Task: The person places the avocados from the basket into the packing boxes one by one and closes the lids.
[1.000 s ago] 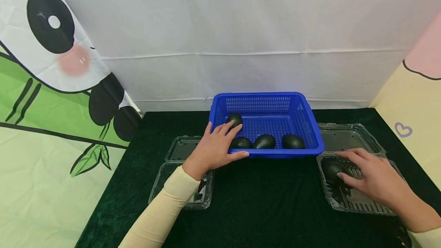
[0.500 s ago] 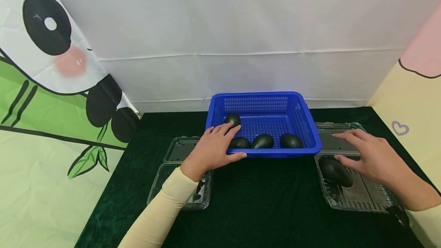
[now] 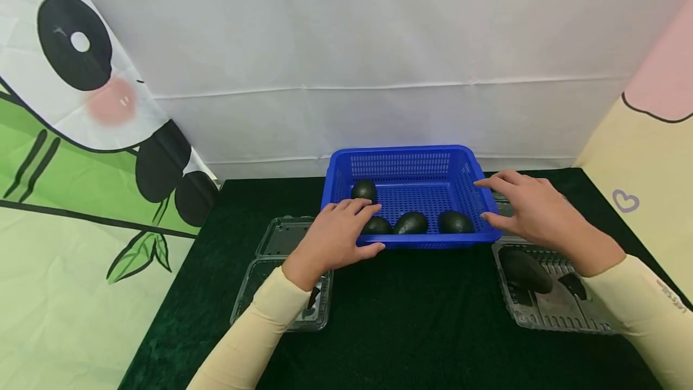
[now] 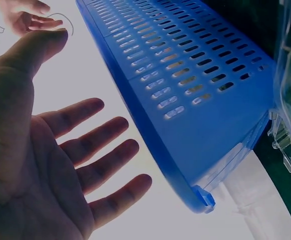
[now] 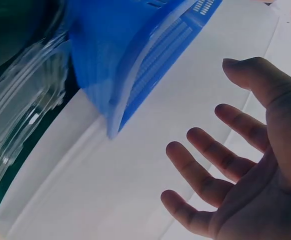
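Note:
A blue perforated basket [image 3: 417, 155] holds several dark avocados [image 3: 456, 222], most along its near side and one farther back at the left. My left hand [image 3: 338, 236] hovers over the basket's near left corner, fingers spread, palm bare in the left wrist view. Over the basket's right rim is my right hand [image 3: 533, 212], thumb and fingers apart and holding nothing; its bare palm shows in the right wrist view. Below my right forearm, a clear clamshell box [image 3: 514, 318] lies with its lid folded back, one avocado [image 3: 524, 271] at its left side.
A second clear clamshell box [image 3: 240, 303] lies open at the left, partly hidden under my left forearm. Dark green cloth [image 3: 411, 312] covers the table. Behind the basket hangs a white cloth backdrop [image 3: 379, 47], with printed panels at both sides.
My right hand has left the avocado in the right clamshell box and moved up and left to the basket's right rim. My left hand has barely moved.

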`<action>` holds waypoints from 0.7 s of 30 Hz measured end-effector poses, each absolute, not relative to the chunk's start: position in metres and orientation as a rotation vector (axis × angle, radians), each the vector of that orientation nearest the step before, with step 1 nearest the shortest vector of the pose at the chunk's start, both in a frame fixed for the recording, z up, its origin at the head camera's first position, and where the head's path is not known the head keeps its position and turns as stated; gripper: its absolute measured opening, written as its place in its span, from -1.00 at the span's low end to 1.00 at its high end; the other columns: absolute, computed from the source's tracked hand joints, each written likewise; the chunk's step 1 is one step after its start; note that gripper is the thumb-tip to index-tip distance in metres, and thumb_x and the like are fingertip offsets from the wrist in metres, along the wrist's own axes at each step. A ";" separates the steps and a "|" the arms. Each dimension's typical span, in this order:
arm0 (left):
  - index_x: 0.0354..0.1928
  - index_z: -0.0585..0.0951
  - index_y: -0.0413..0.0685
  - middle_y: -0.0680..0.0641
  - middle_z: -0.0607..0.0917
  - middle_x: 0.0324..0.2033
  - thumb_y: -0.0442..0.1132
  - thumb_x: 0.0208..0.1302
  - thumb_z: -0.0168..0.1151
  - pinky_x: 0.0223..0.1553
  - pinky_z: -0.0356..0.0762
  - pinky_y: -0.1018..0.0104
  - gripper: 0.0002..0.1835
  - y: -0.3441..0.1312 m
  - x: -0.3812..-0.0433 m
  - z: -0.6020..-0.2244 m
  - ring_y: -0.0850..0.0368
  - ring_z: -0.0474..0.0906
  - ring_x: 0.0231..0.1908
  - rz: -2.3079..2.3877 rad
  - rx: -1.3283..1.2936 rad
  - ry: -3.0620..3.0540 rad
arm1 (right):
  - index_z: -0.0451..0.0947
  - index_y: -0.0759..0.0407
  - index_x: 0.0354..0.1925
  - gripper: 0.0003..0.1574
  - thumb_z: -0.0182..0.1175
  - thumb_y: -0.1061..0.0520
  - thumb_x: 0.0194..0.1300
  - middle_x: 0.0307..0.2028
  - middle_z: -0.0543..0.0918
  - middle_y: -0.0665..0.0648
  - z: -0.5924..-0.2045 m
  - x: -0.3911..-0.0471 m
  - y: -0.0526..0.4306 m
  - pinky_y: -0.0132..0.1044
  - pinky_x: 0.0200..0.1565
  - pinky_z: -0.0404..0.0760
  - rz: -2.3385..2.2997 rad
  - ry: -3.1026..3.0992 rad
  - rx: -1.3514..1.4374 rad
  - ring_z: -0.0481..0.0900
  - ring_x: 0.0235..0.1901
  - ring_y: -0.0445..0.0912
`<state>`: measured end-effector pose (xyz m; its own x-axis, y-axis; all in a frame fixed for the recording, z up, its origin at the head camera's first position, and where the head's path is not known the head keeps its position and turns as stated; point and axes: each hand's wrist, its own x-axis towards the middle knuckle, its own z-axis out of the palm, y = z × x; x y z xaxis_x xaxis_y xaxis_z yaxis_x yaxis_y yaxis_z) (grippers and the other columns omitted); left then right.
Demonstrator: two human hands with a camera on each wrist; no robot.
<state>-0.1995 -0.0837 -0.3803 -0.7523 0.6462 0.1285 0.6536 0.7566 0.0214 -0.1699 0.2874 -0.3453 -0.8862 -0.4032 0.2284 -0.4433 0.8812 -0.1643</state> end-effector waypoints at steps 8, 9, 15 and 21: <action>0.38 0.56 0.19 -0.01 0.57 0.32 0.38 0.34 0.19 0.33 0.40 -0.09 -0.30 -0.084 -0.195 -0.377 -0.04 0.47 0.31 -0.100 -1.084 -2.779 | 0.47 0.11 0.39 -0.25 0.42 -0.05 0.33 0.27 0.51 0.32 -0.351 -0.189 0.262 0.50 0.22 0.29 0.380 -2.975 0.683 0.57 0.17 0.31; 0.37 0.57 0.19 -0.01 0.57 0.32 0.38 0.34 0.19 0.33 0.40 -0.09 -0.31 -0.084 -0.194 -0.376 -0.04 0.48 0.31 -0.103 -1.086 -2.775 | 0.47 0.11 0.40 -0.25 0.41 -0.05 0.34 0.28 0.50 0.32 -0.353 -0.192 0.259 0.49 0.22 0.30 0.384 -2.987 0.684 0.56 0.18 0.31; 0.33 0.60 0.19 -0.01 0.58 0.30 0.38 0.35 0.18 0.30 0.43 -0.08 -0.34 -0.085 -0.187 -0.375 -0.03 0.49 0.29 -0.127 -1.108 -2.738 | 0.46 0.08 0.41 -0.26 0.41 -0.03 0.35 0.28 0.50 0.31 -0.364 -0.208 0.250 0.44 0.19 0.41 0.399 -3.052 0.689 0.56 0.17 0.30; 0.31 0.61 0.19 0.00 0.58 0.30 0.37 0.37 0.17 0.30 0.42 -0.06 -0.36 -0.085 -0.184 -0.373 0.01 0.48 0.29 -0.149 -1.139 -2.690 | 0.47 0.07 0.40 -0.23 0.44 -0.07 0.31 0.28 0.52 0.31 -0.374 -0.218 0.244 0.49 0.21 0.30 0.302 -3.056 0.748 0.52 0.21 0.35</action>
